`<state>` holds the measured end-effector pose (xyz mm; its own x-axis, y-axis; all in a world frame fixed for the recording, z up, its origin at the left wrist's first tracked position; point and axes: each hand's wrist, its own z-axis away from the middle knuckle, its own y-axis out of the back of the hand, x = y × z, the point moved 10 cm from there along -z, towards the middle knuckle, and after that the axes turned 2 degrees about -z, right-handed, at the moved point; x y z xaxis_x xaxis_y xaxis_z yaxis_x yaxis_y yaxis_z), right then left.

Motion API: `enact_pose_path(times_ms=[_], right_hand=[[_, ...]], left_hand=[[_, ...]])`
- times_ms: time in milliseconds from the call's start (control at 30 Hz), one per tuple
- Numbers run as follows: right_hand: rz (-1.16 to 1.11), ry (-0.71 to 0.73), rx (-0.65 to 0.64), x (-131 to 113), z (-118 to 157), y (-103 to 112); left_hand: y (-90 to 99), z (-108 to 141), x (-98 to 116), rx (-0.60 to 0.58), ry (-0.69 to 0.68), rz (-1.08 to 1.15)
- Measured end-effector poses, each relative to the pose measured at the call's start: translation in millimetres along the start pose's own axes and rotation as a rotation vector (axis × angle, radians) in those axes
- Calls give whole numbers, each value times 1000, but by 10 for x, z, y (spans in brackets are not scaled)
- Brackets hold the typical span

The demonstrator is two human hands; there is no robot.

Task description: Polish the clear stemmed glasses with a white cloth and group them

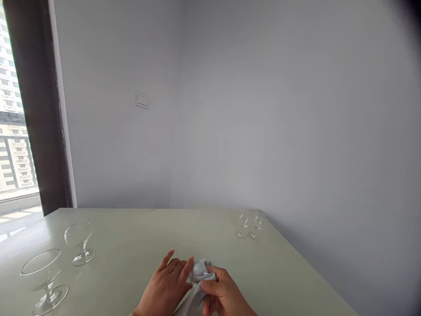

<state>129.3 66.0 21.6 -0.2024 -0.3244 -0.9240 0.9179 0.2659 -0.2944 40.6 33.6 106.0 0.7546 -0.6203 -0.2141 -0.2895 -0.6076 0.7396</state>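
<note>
A light grey cloth (194,299) is bunched at the near middle of the table, pushed partly into a small clear glass (201,267) whose rim shows faintly. My right hand (225,289) grips the cloth, with its thumb on the near side and a finger at the glass rim. My left hand (166,283) has its thumb and index finger against the left side of the glass, while its other fingers stretch forward. The stem and foot of this glass are hidden by the cloth and hands.
At the left of the pale table (138,237) stand two wide stemmed glasses, one nearer (49,287) and one farther (82,245). Two smaller stemmed glasses, a left one (243,224) and a right one (257,224), stand at the back right. Grey walls border the table.
</note>
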Motion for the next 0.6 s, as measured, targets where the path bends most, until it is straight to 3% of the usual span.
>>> enact_pose_path(times_ms=[133,200,267,333,400,433,500,600], right_hand=[[-5,-6,-38,-63,83,0],[140,19,2,-155,183,26],[337,94,-22,-288,288,-24],[496,198,-145,-387,372,-170],[566,231,-261,-354,399,-261],[552,210,-248,-307,368,-220],[420,139,-108,-189,260,-14],[59,9,45,62,143,204]], left_hand=[[23,-20,-39,-28,-45,29],[-34,-36,-161,-145,57,228],[-214,20,-249,-387,225,625],[-395,174,-146,-690,369,1081],[-444,295,-10,-885,429,1322],[-449,302,-25,-879,436,1289],[-388,202,-164,-691,367,952],[-118,30,-107,-358,79,300]])
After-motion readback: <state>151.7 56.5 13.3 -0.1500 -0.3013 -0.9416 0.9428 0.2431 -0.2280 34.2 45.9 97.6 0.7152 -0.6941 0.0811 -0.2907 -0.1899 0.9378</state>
